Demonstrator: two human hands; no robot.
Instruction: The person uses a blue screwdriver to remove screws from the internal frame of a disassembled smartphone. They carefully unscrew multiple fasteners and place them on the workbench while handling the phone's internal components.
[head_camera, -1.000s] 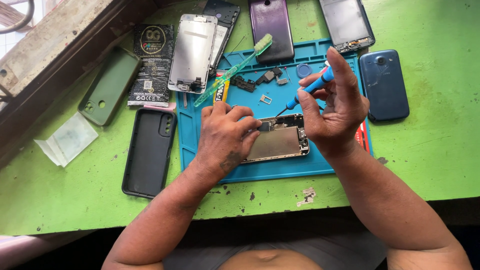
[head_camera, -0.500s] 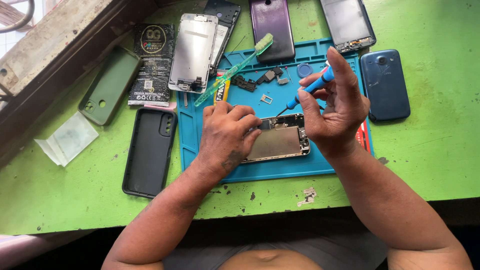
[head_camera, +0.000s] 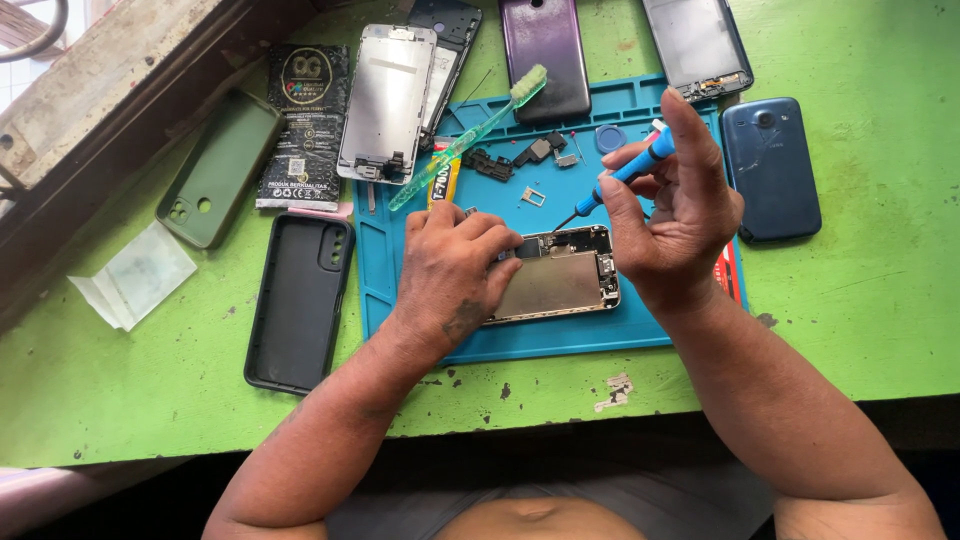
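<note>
An opened phone body (head_camera: 556, 277) with its metal plate showing lies on a blue work mat (head_camera: 560, 340). My left hand (head_camera: 452, 270) rests on the phone's left end and pins it down. My right hand (head_camera: 668, 205) holds a small blue-handled screwdriver (head_camera: 628, 172), its tip touching the phone's top edge. Small removed parts (head_camera: 530, 155) lie loose on the mat above the phone.
On the green table (head_camera: 150, 400) lie a green toothbrush (head_camera: 470, 135), a detached screen (head_camera: 388, 100), a black case (head_camera: 300, 300), a green case (head_camera: 218, 168), a purple phone (head_camera: 545, 50), a dark blue phone (head_camera: 770, 168), another screen frame (head_camera: 698, 45) and a plastic packet (head_camera: 135, 275).
</note>
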